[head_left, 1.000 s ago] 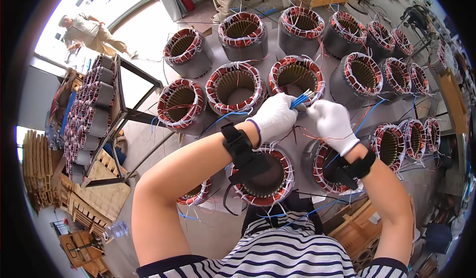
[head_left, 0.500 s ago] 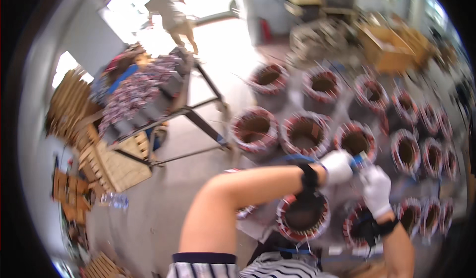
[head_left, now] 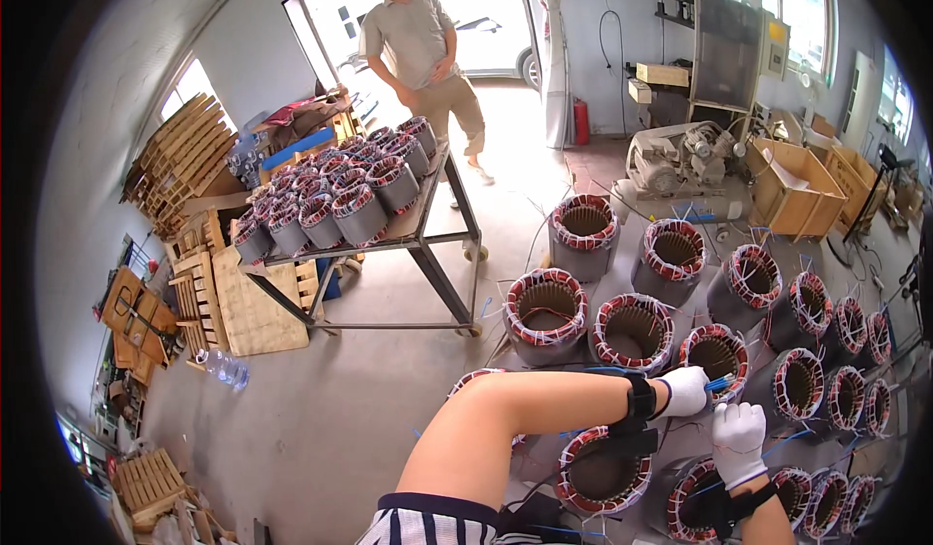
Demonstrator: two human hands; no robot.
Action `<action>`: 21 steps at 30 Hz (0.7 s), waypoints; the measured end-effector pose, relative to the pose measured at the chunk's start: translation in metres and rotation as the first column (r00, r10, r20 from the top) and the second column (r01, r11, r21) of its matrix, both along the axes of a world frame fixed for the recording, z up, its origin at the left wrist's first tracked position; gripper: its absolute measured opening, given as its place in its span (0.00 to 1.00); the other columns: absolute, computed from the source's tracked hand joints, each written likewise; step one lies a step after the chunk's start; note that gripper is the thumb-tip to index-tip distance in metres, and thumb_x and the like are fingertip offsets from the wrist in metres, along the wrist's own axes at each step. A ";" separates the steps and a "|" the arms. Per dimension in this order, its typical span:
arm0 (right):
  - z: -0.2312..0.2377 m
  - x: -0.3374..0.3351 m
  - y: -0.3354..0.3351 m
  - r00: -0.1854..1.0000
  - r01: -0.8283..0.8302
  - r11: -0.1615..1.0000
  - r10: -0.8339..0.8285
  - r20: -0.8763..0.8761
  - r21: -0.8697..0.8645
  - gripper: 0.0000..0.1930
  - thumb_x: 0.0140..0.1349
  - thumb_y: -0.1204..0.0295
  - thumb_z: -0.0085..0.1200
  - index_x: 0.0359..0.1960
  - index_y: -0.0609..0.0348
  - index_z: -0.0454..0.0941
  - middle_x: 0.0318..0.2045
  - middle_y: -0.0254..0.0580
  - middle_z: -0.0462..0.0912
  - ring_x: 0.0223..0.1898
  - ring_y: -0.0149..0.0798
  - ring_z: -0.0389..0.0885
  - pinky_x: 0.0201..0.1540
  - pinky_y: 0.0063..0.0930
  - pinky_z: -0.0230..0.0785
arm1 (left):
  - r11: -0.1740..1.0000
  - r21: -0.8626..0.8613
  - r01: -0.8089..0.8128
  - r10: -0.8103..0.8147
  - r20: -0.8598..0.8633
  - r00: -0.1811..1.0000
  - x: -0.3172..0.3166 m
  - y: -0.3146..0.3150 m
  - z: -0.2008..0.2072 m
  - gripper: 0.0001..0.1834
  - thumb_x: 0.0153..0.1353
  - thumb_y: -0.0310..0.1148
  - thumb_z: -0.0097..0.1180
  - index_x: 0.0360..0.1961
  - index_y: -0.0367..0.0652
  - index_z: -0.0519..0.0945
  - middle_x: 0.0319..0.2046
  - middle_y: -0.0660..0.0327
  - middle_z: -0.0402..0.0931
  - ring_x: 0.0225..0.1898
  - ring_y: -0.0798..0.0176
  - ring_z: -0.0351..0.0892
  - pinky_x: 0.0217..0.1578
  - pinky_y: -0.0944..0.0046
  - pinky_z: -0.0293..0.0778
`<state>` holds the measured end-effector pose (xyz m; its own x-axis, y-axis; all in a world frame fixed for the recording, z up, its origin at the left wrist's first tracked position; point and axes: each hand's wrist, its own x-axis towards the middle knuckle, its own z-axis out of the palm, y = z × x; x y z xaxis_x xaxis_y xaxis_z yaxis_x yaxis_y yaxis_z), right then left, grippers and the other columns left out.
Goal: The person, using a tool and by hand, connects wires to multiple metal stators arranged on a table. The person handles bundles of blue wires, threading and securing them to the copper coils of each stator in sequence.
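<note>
White-gloved and closed, my left hand [head_left: 684, 391] grips a small bundle of thin blue tubes [head_left: 720, 384], whose ends stick out to the right. This bundle is over the near edge of a motor stator [head_left: 692, 343] with red windings laced in white. Close on its right, my right hand [head_left: 739, 436] is also gloved and curled into a fist. Whatever its fingers hold, if anything, is hidden. Below my hands stand more stators, one [head_left: 573, 487] under my left wrist and another [head_left: 677, 511] beside my right forearm. Both wrists wear black straps.
Several grey stators [head_left: 546, 343] stand upright in rows ahead and to the right. A wheeled metal table [head_left: 418, 239] at the left carries many smaller ones. Beyond it a person [head_left: 413, 44] stands near the doorway. Wooden crates [head_left: 792, 195], pallets [head_left: 180, 161] and a red extinguisher [head_left: 581, 122] are farther off.
My view has shifted, and the scene sits lower and sharper. My hands have drawn slightly apart, the blue bundle staying in the left. The person at the doorway now stands nearer and more upright.
</note>
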<state>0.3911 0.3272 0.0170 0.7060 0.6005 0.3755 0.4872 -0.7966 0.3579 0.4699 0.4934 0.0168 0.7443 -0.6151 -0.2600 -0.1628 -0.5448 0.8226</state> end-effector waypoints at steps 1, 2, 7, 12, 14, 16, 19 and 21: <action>-0.002 0.002 -0.002 0.998 -0.001 0.998 0.005 -0.066 0.061 0.09 0.40 0.72 0.52 0.26 0.62 0.75 0.18 0.42 0.70 0.22 0.42 0.70 0.28 0.36 0.59 | 1.000 0.016 0.008 -0.009 0.016 1.000 0.001 0.001 0.000 0.11 0.51 0.27 0.51 0.33 0.41 0.84 0.28 0.49 0.81 0.31 0.52 0.81 0.38 0.60 0.74; -0.005 0.002 -0.003 0.991 0.001 0.993 0.016 -0.132 0.122 0.07 0.41 0.73 0.52 0.23 0.61 0.75 0.17 0.43 0.70 0.21 0.42 0.71 0.27 0.36 0.60 | 1.000 0.017 0.009 -0.009 0.014 1.000 -0.001 0.002 0.000 0.11 0.51 0.27 0.51 0.33 0.41 0.84 0.28 0.49 0.81 0.31 0.52 0.81 0.38 0.60 0.74; -0.018 -0.001 -0.015 0.330 0.943 -0.174 0.622 -0.710 0.285 0.11 0.59 0.73 0.48 0.19 0.61 0.76 0.15 0.29 0.72 0.16 0.24 0.70 0.17 0.19 0.61 | 0.999 0.012 0.037 -0.038 0.144 0.989 -0.023 0.006 -0.016 0.12 0.50 0.27 0.49 0.33 0.42 0.83 0.30 0.47 0.80 0.34 0.46 0.80 0.39 0.55 0.74; -0.009 -0.004 -0.019 0.493 0.723 0.393 0.283 -0.823 0.568 0.09 0.58 0.72 0.49 0.26 0.66 0.78 0.20 0.45 0.80 0.23 0.36 0.80 0.26 0.29 0.70 | 0.999 -0.006 0.035 -0.033 0.190 0.981 -0.020 0.011 -0.014 0.11 0.51 0.29 0.49 0.32 0.41 0.82 0.30 0.44 0.78 0.33 0.44 0.79 0.39 0.53 0.73; 0.009 -0.004 -0.011 0.877 0.316 0.668 0.065 -0.476 0.674 0.10 0.57 0.70 0.51 0.34 0.64 0.79 0.34 0.53 0.80 0.36 0.56 0.78 0.40 0.43 0.70 | 0.993 0.010 0.114 -0.114 0.203 0.973 -0.009 0.018 -0.006 0.11 0.57 0.34 0.50 0.32 0.38 0.80 0.28 0.43 0.77 0.30 0.48 0.80 0.34 0.57 0.74; 0.039 -0.007 -0.002 0.918 0.311 0.739 -0.072 -0.390 0.598 0.10 0.57 0.69 0.53 0.37 0.60 0.77 0.33 0.49 0.77 0.37 0.53 0.76 0.40 0.41 0.68 | 0.999 -0.015 0.042 -0.041 0.037 0.998 -0.007 0.017 0.002 0.11 0.58 0.33 0.51 0.34 0.38 0.81 0.21 0.50 0.76 0.23 0.61 0.76 0.29 0.60 0.72; 0.047 -0.004 -0.004 0.955 0.261 0.828 -0.147 -0.256 0.497 0.10 0.53 0.70 0.54 0.36 0.59 0.76 0.31 0.43 0.76 0.37 0.47 0.75 0.41 0.39 0.66 | 0.991 -0.112 -0.071 0.047 -0.202 0.978 -0.002 0.010 -0.007 0.11 0.52 0.29 0.51 0.33 0.40 0.83 0.23 0.49 0.79 0.27 0.55 0.79 0.33 0.59 0.72; 0.038 -0.005 -0.008 0.962 0.222 0.889 -0.132 -0.240 0.401 0.09 0.51 0.70 0.55 0.34 0.58 0.76 0.31 0.41 0.76 0.37 0.44 0.75 0.41 0.38 0.65 | 0.998 -0.052 -0.034 0.024 -0.188 0.982 0.002 0.004 -0.001 0.13 0.52 0.29 0.50 0.37 0.40 0.83 0.24 0.48 0.79 0.29 0.55 0.79 0.34 0.60 0.72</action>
